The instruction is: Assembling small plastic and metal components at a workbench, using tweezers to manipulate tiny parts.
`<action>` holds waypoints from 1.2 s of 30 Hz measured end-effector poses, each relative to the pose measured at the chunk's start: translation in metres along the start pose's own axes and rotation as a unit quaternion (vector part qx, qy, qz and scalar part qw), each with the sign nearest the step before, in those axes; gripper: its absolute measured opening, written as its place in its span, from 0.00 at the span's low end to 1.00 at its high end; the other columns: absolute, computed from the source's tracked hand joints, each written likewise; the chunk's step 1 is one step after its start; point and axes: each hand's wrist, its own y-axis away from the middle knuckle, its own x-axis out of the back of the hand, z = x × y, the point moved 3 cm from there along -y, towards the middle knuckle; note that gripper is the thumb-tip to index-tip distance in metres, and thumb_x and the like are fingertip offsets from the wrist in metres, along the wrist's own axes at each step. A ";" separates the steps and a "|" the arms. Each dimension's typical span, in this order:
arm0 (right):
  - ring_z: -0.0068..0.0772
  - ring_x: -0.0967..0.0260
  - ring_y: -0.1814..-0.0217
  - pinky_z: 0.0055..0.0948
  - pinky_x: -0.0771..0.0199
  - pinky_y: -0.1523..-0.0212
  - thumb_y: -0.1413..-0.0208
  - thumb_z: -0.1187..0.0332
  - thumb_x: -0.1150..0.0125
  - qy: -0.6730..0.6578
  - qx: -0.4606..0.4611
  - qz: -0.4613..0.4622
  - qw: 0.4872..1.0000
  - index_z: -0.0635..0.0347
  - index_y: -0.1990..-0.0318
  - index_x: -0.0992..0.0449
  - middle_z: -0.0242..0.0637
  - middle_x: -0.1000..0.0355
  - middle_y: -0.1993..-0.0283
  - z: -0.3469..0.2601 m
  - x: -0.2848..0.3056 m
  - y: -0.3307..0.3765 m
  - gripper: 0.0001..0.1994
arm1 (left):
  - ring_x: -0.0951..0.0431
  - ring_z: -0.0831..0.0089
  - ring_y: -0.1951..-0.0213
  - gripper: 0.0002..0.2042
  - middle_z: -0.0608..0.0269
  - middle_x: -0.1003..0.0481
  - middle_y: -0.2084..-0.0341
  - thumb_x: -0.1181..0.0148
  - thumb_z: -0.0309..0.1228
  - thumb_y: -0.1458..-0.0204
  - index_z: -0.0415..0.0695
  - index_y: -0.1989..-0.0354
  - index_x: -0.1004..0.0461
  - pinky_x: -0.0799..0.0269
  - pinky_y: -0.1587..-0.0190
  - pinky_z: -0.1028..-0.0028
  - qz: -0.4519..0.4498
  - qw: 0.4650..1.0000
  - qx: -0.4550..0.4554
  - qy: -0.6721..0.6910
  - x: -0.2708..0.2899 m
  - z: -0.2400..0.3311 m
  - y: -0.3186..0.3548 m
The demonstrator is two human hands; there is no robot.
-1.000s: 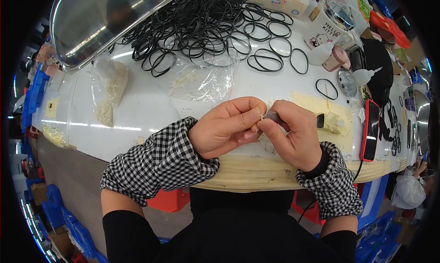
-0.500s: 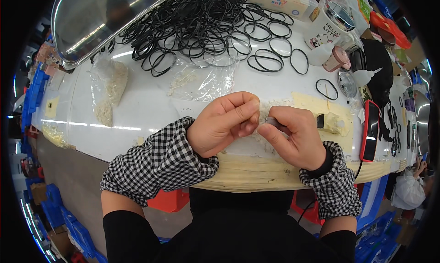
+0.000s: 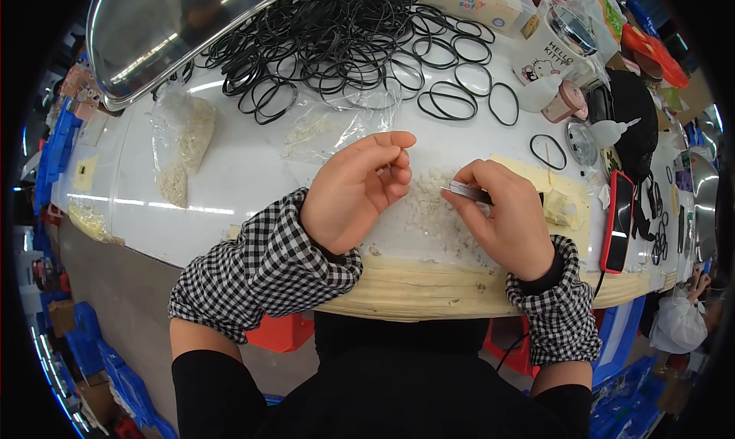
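White surface (image 3: 253,156), pale wooden front edge, spreads below both sets of fingers. Shiny metal tray (image 3: 157,45) stands beyond the left fingers, off to their left. Heap of thin black rubbery rings (image 3: 337,22) ahead of all fingers, well apart. Left hand (image 3: 356,190): fingers loosely curled, half spread. Right hand (image 3: 511,223): fingers drawn into a pinch. Clear plastic bag (image 3: 193,137) of pale bits, left of the left fingers. Red-edged phone (image 3: 619,225), right of the right fingers. Slim grey metal tool (image 3: 469,192) held between right thumb and fingers, tip pointing leftward. Pale crumbs (image 3: 432,203) scattered between the two sets of fingers.
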 end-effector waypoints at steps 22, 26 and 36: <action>0.37 0.35 0.78 0.29 0.36 0.77 0.52 0.70 0.37 -0.038 0.046 0.038 0.998 0.65 0.73 0.30 0.41 0.33 0.78 -0.004 -0.014 -0.003 0.09 | 0.42 0.85 0.85 0.07 0.72 0.37 0.86 0.52 0.27 0.43 0.37 0.62 0.37 0.46 0.80 0.81 -0.415 0.749 -0.079 -0.511 -0.127 0.008 0.111; 0.37 0.36 0.79 0.29 0.37 0.77 0.53 0.70 0.37 -0.045 0.003 0.034 0.998 0.66 0.73 0.29 0.41 0.33 0.79 0.006 -0.014 -0.001 0.08 | 0.43 0.86 0.86 0.07 0.71 0.37 0.86 0.51 0.27 0.44 0.36 0.62 0.37 0.46 0.80 0.81 -0.414 0.719 -0.098 -0.550 -0.135 0.000 0.110; 0.37 0.34 0.76 0.30 0.34 0.74 0.47 0.65 0.41 -0.022 0.015 0.068 0.997 0.63 0.63 0.32 0.40 0.33 0.76 -0.007 -0.004 0.003 0.11 | 0.44 0.86 0.87 0.07 0.69 0.36 0.87 0.50 0.28 0.44 0.36 0.62 0.36 0.46 0.82 0.83 -0.425 0.571 -0.112 -0.693 -0.150 0.003 0.119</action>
